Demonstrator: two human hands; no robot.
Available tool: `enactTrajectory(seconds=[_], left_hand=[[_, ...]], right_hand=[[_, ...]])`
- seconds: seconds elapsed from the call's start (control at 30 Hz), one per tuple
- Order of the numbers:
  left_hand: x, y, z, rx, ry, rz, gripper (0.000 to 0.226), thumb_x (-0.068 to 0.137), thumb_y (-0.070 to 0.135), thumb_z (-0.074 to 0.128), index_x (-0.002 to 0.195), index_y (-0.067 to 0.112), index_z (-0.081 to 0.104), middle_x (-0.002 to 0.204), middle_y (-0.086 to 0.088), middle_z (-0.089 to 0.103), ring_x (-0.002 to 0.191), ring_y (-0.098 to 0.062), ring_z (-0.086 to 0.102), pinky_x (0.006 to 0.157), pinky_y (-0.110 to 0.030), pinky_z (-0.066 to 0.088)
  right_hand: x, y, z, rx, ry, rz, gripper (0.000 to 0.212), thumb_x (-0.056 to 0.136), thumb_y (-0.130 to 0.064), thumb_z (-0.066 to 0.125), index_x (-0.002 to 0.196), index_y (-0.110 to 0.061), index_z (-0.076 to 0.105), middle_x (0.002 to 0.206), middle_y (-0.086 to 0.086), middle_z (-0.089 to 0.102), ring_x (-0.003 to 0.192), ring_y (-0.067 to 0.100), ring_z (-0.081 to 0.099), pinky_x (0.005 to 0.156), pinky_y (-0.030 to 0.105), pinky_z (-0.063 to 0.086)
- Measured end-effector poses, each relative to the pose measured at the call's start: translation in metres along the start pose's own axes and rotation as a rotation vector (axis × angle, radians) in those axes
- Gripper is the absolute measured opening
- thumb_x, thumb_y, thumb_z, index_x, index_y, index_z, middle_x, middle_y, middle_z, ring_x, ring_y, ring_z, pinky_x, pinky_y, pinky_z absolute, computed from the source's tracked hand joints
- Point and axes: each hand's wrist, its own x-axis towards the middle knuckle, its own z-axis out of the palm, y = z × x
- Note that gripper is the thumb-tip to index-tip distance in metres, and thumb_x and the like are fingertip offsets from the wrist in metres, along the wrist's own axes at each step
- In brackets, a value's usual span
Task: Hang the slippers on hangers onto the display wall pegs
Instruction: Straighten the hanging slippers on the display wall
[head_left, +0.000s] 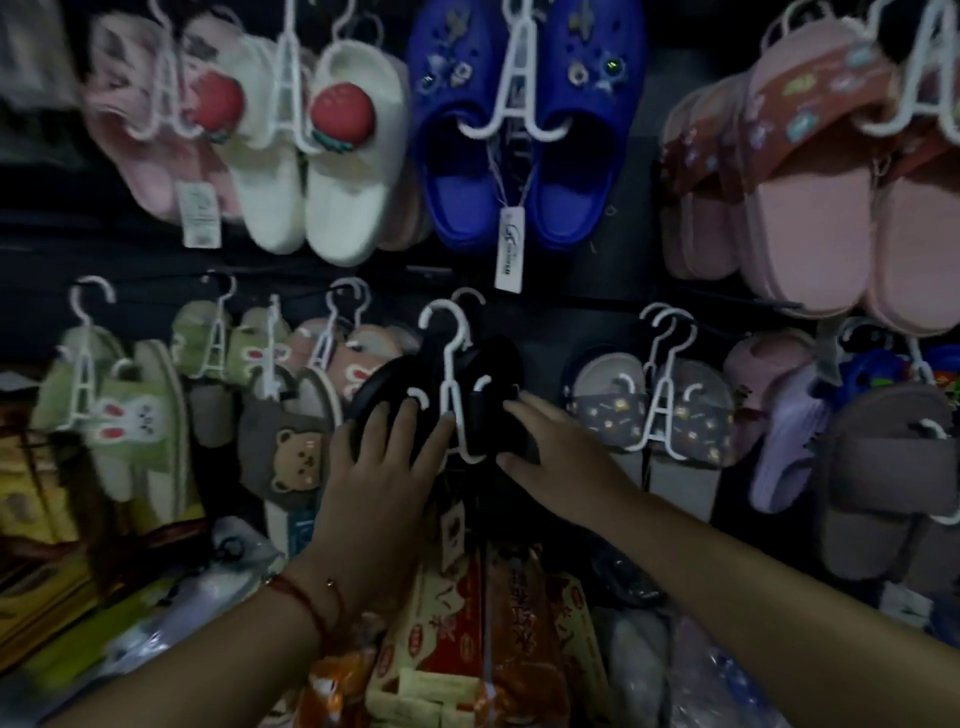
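A pair of black slippers (488, 374) hangs on a white hanger (451, 358) in the middle of the lower row of the dark display wall. The hanger's hook is up by a peg; the peg itself is too dark to make out. My left hand (384, 467) lies flat on the left black slipper with straight fingers spread. My right hand (556, 447) touches the right black slipper, fingers extended over its side and thumb below. A paper tag (453, 530) dangles under the pair.
Other pairs on white hangers fill the wall: blue clogs (519, 156), white strawberry slippers (317, 156), pink slides (810, 208), green bunny slippers (130, 415), a brown bear slipper (291, 452), grey slides (654, 415). Packaged goods (483, 623) are piled below.
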Motion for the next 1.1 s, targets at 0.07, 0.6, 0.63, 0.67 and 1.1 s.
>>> enactTrajectory(seconds=[0.07, 0.6, 0.63, 0.67, 1.1], left_hand=[[0.000, -0.014, 0.006, -0.033, -0.025, -0.031, 0.102, 0.063, 0.042, 0.089, 0.150, 0.014, 0.045, 0.136, -0.028, 0.054, 0.124, -0.048, 0.050, 0.093, -0.067, 0.045], [0.058, -0.028, 0.057, -0.164, -0.123, 0.042, 0.122, 0.056, 0.024, 0.090, 0.158, 0.013, 0.024, 0.105, -0.016, 0.058, 0.100, -0.040, 0.060, 0.077, -0.046, 0.057], [0.063, -0.027, 0.061, -0.193, -0.135, 0.042, 0.121, 0.065, 0.022, 0.087, 0.161, 0.016, 0.012, 0.116, -0.017, 0.055, 0.111, -0.040, 0.057, 0.085, -0.045, 0.055], [0.067, -0.026, 0.062, -0.209, -0.159, 0.044, 0.117, 0.077, 0.020, 0.079, 0.161, 0.019, -0.002, 0.129, -0.017, 0.049, 0.125, -0.040, 0.049, 0.097, -0.044, 0.050], [0.131, -0.047, 0.127, -0.368, -0.253, 0.008, 0.115, 0.085, 0.008, 0.065, 0.154, 0.037, -0.022, 0.157, -0.009, 0.016, 0.147, -0.035, 0.024, 0.088, -0.042, 0.056]], right_hand=[[0.014, -0.012, 0.001, -0.031, 0.013, 0.004, 0.066, 0.099, -0.045, 0.055, 0.157, -0.026, 0.029, 0.164, -0.005, 0.023, 0.149, 0.020, 0.025, 0.118, 0.035, 0.028], [0.028, 0.001, 0.006, -0.359, 0.334, -0.068, 0.049, 0.094, -0.050, 0.057, 0.136, -0.028, 0.046, 0.109, -0.006, 0.061, 0.106, 0.021, 0.051, 0.106, 0.036, 0.029], [0.032, 0.002, 0.007, -0.347, 0.321, -0.057, 0.048, 0.094, -0.050, 0.056, 0.136, -0.029, 0.045, 0.110, -0.007, 0.061, 0.107, 0.020, 0.051, 0.106, 0.036, 0.029], [0.037, 0.003, 0.008, -0.329, 0.311, -0.046, 0.048, 0.094, -0.049, 0.056, 0.136, -0.030, 0.044, 0.110, -0.007, 0.061, 0.108, 0.020, 0.051, 0.106, 0.036, 0.029], [0.125, 0.039, 0.030, -0.120, 0.271, 0.038, 0.035, 0.088, -0.045, 0.061, 0.115, -0.028, 0.047, 0.104, -0.006, 0.065, 0.103, 0.026, 0.054, 0.095, 0.040, 0.030]])
